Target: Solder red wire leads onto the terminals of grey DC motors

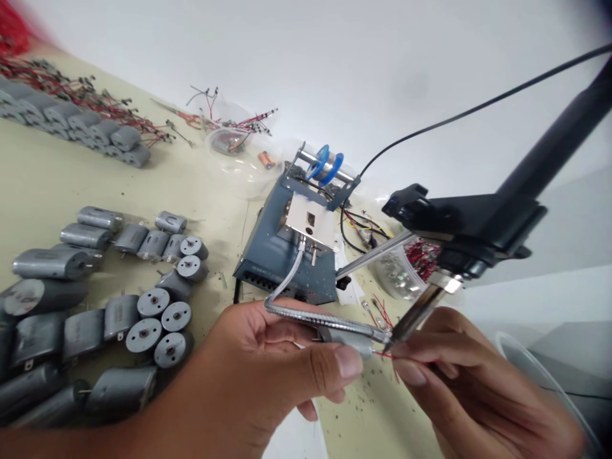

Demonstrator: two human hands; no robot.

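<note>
holding a small grey motor (351,341) between thumb and fingers, the left hand (268,376) keeps it low in the middle of the view, just above the near edge of the worktop (43,185). the motor's long axis runs left to right, and its right end, the one with the terminals, points at the right hand (459,376). that hand comes in from the right, its thumb and forefinger pinched shut on a thin red wire (396,357) whose free end lies against the motor's right end. so the wire sits straight to the right of the left grip, in line with the motor's axis, and the two hands almost touch at the fingertips.

right at that meeting point two fixed parts come together: the soldering iron tip (411,322), slanting down from the upper right out of a black holder (459,220), and the nozzle of a flexible metal tube (325,319) that curves in from the left, from the blue solder feeder (282,255) farther back. a blue spool (325,164) sits on top of that unit.

to the left, many more grey motors (95,331) lie in loose rows on the worktop, with another row (71,121) at the far left beside a heap of red leads (86,95). a clear bowl (234,159) stands far behind the feeder, a second clear dish with small parts (406,274) just to its right.
</note>
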